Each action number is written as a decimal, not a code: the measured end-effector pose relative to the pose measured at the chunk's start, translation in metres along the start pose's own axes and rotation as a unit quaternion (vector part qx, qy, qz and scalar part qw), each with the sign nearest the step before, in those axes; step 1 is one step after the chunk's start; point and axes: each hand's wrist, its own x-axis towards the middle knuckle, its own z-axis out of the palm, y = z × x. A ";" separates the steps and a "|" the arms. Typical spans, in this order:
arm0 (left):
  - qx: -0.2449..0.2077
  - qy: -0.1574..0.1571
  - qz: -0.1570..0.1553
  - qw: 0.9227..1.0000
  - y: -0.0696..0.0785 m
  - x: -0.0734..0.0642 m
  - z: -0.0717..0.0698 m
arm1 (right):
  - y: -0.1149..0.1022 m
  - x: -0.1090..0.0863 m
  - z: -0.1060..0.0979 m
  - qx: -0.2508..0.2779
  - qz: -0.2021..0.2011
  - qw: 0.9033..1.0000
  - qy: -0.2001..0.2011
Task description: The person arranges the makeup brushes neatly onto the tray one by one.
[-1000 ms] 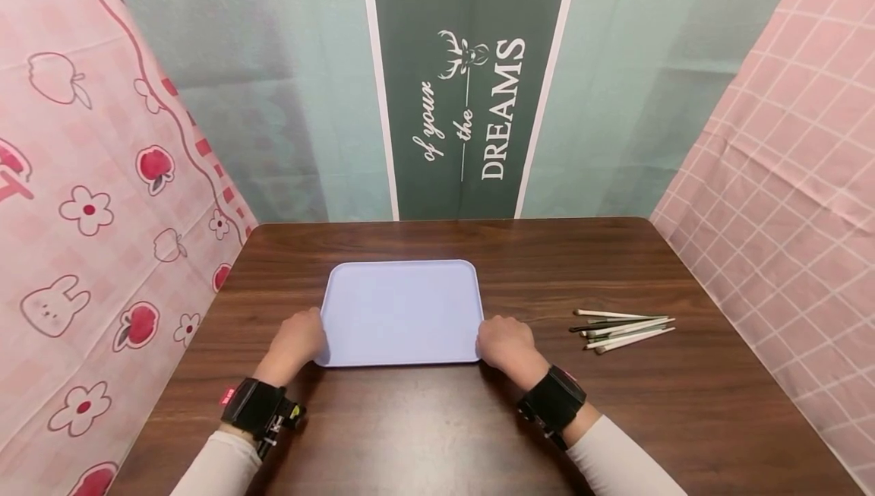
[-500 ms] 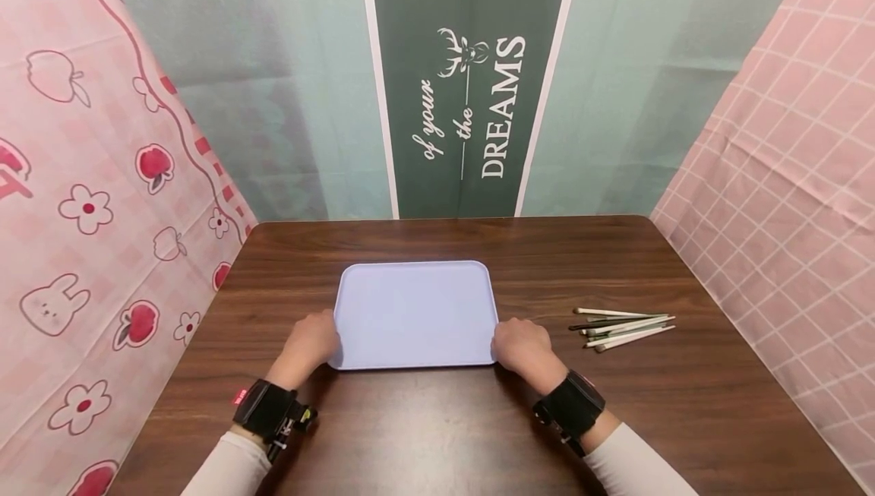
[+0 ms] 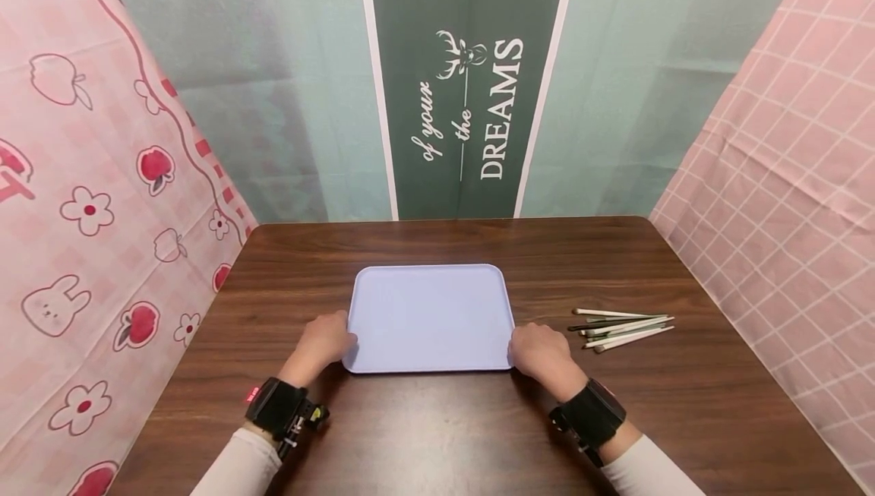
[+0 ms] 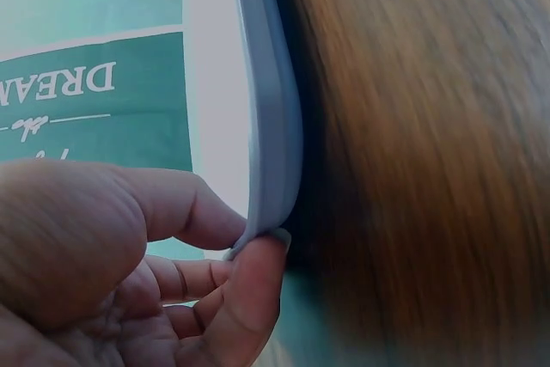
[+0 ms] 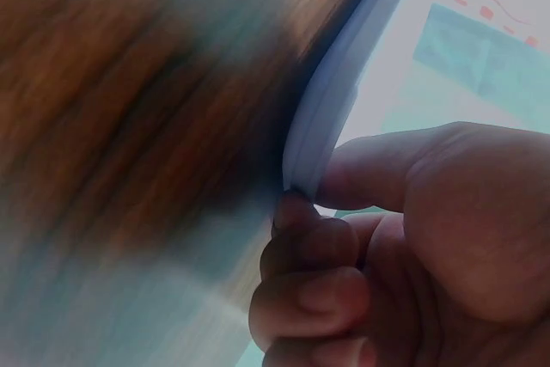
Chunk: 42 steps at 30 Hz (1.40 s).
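Observation:
A pale lavender tray (image 3: pixel 431 317) with rounded corners and a low rim is in the middle of the head view, with nothing on it. My left hand (image 3: pixel 323 344) pinches its left edge near the front corner; in the left wrist view the thumb lies on the inner side and the index finger (image 4: pixel 253 294) on the outer side of the rim. At the right edge my right hand (image 3: pixel 540 352) pinches the tray too, its thumb (image 5: pixel 369 169) inside the rim and its other fingers curled. Whether the underside touches the table cannot be made out.
A loose pile of thin brushes (image 3: pixel 622 329) with white, dark and green handles lies right of my right hand. The wooden table (image 3: pixel 424 435) ends at a green cloth (image 3: pixel 307 101) behind, with pink cloths (image 3: pixel 786 200) along both sides.
Held by both hands, the tray has moved to the right and slightly nearer to me, towards the brushes. The brushes have stayed where they were.

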 end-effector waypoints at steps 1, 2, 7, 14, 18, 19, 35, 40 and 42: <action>-0.004 -0.001 0.001 1.000 0.001 0.000 0.001 | 0.002 -0.001 0.000 0.002 0.002 1.000 0.000; -0.008 -0.002 0.000 1.000 0.003 0.001 0.002 | 0.004 -0.001 0.000 0.003 0.003 1.000 -0.001; -0.026 -0.015 -0.003 1.000 0.011 0.001 0.005 | 0.013 -0.004 -0.001 0.006 0.013 1.000 -0.004; -0.016 -0.024 -0.004 1.000 0.022 0.002 0.009 | 0.024 -0.008 0.000 0.007 0.015 1.000 -0.005; -0.013 -0.028 0.002 1.000 0.027 0.003 0.012 | 0.029 -0.009 0.000 0.009 0.019 1.000 -0.005; -0.013 -0.029 0.004 0.999 0.028 0.003 0.012 | 0.030 -0.010 0.000 0.011 0.021 1.000 -0.006; -0.018 -0.035 0.031 0.999 0.041 0.007 0.020 | 0.045 -0.012 0.000 0.022 0.035 0.999 -0.006; -0.016 -0.037 0.027 0.999 0.042 0.009 0.021 | 0.048 -0.012 0.000 0.022 0.029 0.999 0.001; -0.013 -0.039 0.023 0.999 0.044 0.010 0.020 | 0.048 -0.013 -0.001 0.021 0.026 0.999 0.005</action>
